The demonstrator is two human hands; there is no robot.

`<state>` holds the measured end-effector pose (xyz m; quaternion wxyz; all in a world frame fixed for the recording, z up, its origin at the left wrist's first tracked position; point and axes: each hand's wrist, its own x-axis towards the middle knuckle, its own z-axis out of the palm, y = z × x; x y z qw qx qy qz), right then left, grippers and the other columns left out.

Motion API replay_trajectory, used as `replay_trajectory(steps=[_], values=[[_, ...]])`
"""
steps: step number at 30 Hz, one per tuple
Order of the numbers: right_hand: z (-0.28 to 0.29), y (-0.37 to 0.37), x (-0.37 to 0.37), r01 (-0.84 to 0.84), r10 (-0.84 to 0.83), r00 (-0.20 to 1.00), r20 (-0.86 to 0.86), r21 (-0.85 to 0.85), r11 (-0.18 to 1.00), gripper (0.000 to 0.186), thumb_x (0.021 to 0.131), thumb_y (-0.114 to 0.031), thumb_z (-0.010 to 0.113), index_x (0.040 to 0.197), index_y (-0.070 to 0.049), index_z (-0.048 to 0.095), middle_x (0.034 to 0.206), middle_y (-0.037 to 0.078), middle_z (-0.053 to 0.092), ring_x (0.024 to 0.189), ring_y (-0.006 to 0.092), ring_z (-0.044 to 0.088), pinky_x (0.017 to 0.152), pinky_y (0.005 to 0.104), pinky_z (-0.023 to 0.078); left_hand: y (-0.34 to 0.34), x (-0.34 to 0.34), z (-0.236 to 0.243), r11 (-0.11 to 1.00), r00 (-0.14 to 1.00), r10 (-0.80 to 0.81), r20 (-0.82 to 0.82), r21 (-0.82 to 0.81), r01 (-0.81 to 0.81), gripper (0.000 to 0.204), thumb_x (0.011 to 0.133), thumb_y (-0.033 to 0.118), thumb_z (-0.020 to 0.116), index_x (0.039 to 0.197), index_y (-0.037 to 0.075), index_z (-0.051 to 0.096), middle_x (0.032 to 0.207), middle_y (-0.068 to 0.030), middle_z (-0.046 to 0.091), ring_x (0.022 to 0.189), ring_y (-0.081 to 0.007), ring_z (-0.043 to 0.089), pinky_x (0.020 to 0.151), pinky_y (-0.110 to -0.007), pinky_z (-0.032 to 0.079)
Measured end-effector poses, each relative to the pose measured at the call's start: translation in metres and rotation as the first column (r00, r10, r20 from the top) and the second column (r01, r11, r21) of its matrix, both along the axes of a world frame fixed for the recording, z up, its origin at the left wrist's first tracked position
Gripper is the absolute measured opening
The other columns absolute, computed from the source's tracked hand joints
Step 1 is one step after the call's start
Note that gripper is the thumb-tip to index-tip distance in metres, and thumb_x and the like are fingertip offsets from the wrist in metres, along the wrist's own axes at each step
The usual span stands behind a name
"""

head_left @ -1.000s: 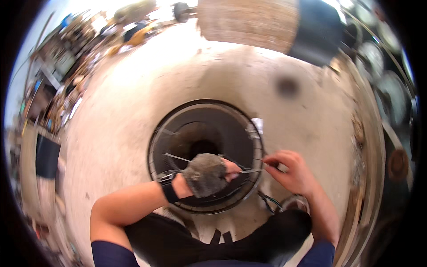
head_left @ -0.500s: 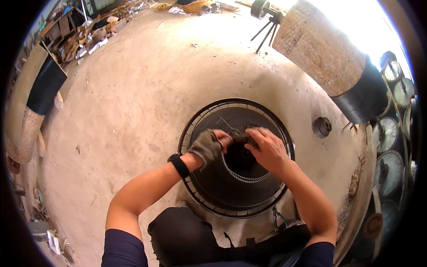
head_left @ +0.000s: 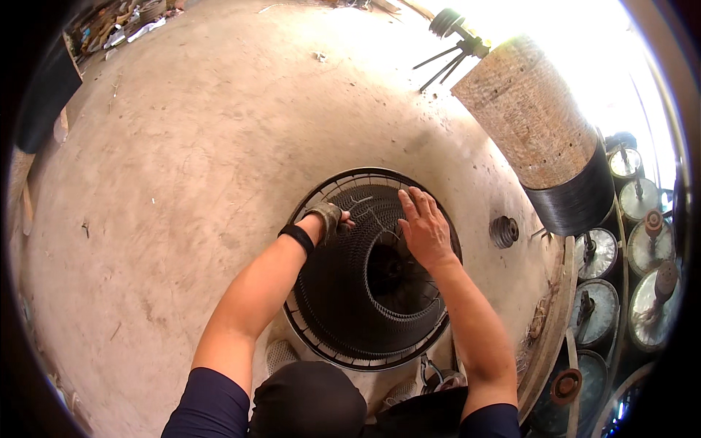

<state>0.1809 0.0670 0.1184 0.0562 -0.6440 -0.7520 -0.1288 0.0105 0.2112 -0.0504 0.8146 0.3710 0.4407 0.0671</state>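
Observation:
Between my knees and the open floor stands a round black reel (head_left: 358,365) with a slotted rim. A coil of black toothed strip (head_left: 328,299) is wound on it, round a dark hollow middle. Over the coil's upper left, my left hand (head_left: 327,219), in a fingerless glove, has its fingers curled closed; what they hold, if anything, is hidden. Thin loose wire (head_left: 376,215) bends across the coil beside those fingers. My bare right hand (head_left: 425,232) is held above the coil's upper right, fingers straight and holding nothing.
A ribbed metal pulley (head_left: 504,231) lies on the floor to the right. Beyond it is a large brown drum (head_left: 533,117) with a black-wound end (head_left: 577,197). Several glass-faced cylinders (head_left: 597,255) line the right side. Pliers-like handles (head_left: 432,374) lie near my feet. Scrap (head_left: 135,29) litters the far left.
My hands have drawn apart from the coil's hollow middle. The left has shifted to the coil's upper left; the right has lifted with its fingers straightened. The view has turned somewhat rightward.

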Motion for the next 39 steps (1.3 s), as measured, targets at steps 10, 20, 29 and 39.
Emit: replay_trajectory(steps=[10,20,29,39], values=[[-0.032,0.021,0.011,0.095,-0.152,0.940,-0.305,-0.194,0.976,0.058,0.087,-0.014,0.071,0.141,-0.008,0.053,0.138,0.013,0.056,0.128,0.0321,0.052,0.105,0.0407,0.046,0.005,0.018,-0.001,0.805,0.835,-0.380,-0.398,0.302,0.510,0.045,0.092,0.041,0.071,0.120,0.006,0.074,0.129,-0.0168,0.068,0.116,-0.0304,0.067,0.100,-0.045,0.050],[-0.031,0.025,-0.007,0.025,-0.157,0.923,-0.351,-0.353,0.935,0.018,0.087,-0.020,0.070,0.099,-0.008,0.077,0.095,0.012,0.070,0.096,0.0327,0.067,0.088,0.0425,0.053,-0.025,-0.008,0.003,0.924,0.992,-0.103,0.072,0.377,0.069,0.019,0.081,0.016,0.079,0.097,0.006,0.080,0.091,-0.0084,0.077,0.085,-0.0194,0.069,0.079,-0.035,0.055],[-0.053,0.019,0.002,0.062,-0.174,0.883,-0.437,-0.260,0.964,0.013,0.086,-0.021,0.071,0.089,-0.010,0.077,0.086,0.011,0.068,0.091,0.0339,0.066,0.082,0.0452,0.051,-0.083,-0.014,0.069,-0.098,0.913,0.100,-0.396,0.909,0.405,0.019,0.086,0.013,0.066,0.103,0.004,0.070,0.094,-0.0111,0.067,0.085,-0.0284,0.068,0.073,-0.038,0.054],[-0.058,0.011,0.000,0.031,-0.183,0.817,-0.546,-0.275,0.961,0.016,0.083,-0.019,0.074,0.087,-0.004,0.074,0.088,0.014,0.068,0.090,0.0347,0.066,0.082,0.0450,0.050,-0.059,-0.012,0.068,-0.367,0.967,0.018,-0.254,0.898,0.243,0.013,0.090,0.016,0.062,0.099,0.006,0.063,0.075,-0.0127,0.065,0.068,-0.0321,0.066,0.058,-0.044,0.052]])
